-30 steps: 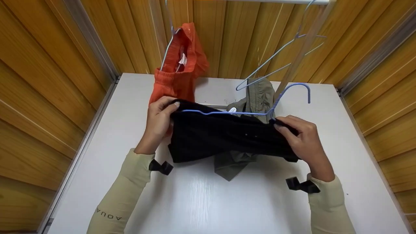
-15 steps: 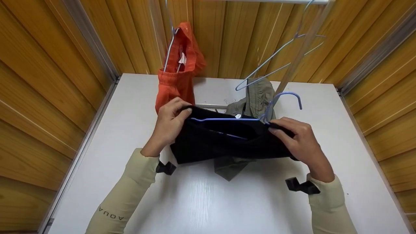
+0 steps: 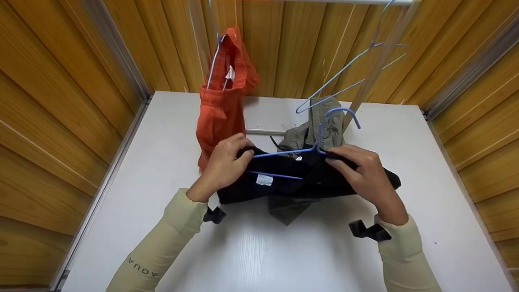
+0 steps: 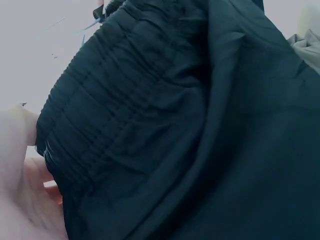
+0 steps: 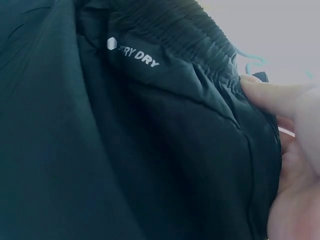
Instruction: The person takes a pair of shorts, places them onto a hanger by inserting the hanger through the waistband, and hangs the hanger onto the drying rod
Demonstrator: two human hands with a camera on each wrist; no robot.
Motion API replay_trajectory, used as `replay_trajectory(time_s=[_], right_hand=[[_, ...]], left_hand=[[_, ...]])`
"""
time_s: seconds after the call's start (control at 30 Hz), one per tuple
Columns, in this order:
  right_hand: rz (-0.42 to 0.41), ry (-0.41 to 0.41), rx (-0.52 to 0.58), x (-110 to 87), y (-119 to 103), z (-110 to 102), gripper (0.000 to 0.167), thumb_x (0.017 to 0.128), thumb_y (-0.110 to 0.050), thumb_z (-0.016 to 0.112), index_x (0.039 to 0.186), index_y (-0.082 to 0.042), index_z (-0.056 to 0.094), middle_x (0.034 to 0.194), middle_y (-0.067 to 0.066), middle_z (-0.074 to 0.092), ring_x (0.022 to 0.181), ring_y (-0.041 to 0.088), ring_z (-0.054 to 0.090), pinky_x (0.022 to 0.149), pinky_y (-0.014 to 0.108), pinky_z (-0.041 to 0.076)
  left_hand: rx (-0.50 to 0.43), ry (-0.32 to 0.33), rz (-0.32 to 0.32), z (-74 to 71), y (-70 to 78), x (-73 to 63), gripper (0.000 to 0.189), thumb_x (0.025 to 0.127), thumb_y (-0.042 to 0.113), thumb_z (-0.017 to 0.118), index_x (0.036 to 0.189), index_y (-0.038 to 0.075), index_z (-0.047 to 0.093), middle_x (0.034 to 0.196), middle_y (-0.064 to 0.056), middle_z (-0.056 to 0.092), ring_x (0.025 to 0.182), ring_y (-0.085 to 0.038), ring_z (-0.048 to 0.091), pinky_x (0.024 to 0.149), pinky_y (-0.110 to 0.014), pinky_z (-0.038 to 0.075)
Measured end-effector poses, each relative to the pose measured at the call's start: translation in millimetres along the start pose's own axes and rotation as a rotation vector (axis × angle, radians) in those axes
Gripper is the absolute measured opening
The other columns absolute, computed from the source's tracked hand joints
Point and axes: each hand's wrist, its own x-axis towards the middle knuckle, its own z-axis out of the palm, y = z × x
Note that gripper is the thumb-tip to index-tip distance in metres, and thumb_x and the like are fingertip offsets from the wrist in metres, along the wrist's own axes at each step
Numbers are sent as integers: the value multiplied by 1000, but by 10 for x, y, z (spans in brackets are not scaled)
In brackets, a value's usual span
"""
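Observation:
Black shorts [image 3: 284, 186] with an elastic waistband hang between my hands above the white table. My left hand [image 3: 227, 162] pinches the waistband's left end; the left wrist view shows the gathered waistband [image 4: 115, 95] close up. The other end is pinched by my right hand [image 3: 361, 170], beside the neck of a blue wire hanger [image 3: 284, 153]. That hanger lies inside the waist opening, its hook standing up out of it. A white label [image 3: 264, 179] shows within. White lettering [image 5: 140, 56] marks the cloth in the right wrist view.
Orange shorts [image 3: 221, 109] hang on a hanger at the back left. A bare light-blue hanger [image 3: 336, 75] hangs from the rail [image 3: 348, 2] at the right. Olive-green clothing [image 3: 324, 121] lies behind and beneath the black shorts. Wood-panelled walls surround the white table [image 3: 259, 259].
My left hand has moved right and slightly down, toward my right hand. The waist opening now gapes wider and shows the label. The hanger's hook has shifted left. The orange shorts swung slightly.

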Motion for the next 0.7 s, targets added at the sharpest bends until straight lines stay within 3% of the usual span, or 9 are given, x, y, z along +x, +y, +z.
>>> replay_trajectory(time_s=[0.17, 0.33, 0.5, 0.7], right_hand=[[-10, 5, -4, 15, 14, 28, 23, 86, 2, 68, 107, -5, 73, 100, 3, 73, 96, 0, 62, 88, 7, 43], [-30, 21, 3, 27, 31, 25, 24, 85, 5, 67, 105, -6, 73, 100, 4, 73, 96, 0, 62, 89, 7, 43], [-63, 15, 25, 26, 55, -4, 25, 84, 6, 67, 106, -6, 73, 100, 6, 73, 97, 0, 62, 90, 8, 43], [-72, -31, 39, 12, 97, -58, 27, 83, 9, 67, 106, -3, 72, 97, 9, 72, 93, -1, 60, 87, 9, 44]], left_hand=[[-34, -83, 22, 4, 4, -19, 19, 96, 15, 51, 101, 10, 68, 99, -2, 65, 95, -19, 59, 94, -39, 46], [-94, -246, 76, -81, -39, -33, 29, 100, 35, 49, 115, 16, 65, 110, 3, 65, 104, -12, 59, 99, -36, 46], [-37, -397, 114, -204, -144, -65, 53, 89, 54, 60, 132, 22, 55, 118, 5, 62, 106, -11, 57, 99, -36, 47], [-36, -510, 133, -265, -244, -96, 70, 80, 54, 72, 137, 21, 51, 120, 3, 61, 104, -13, 57, 94, -35, 48]])
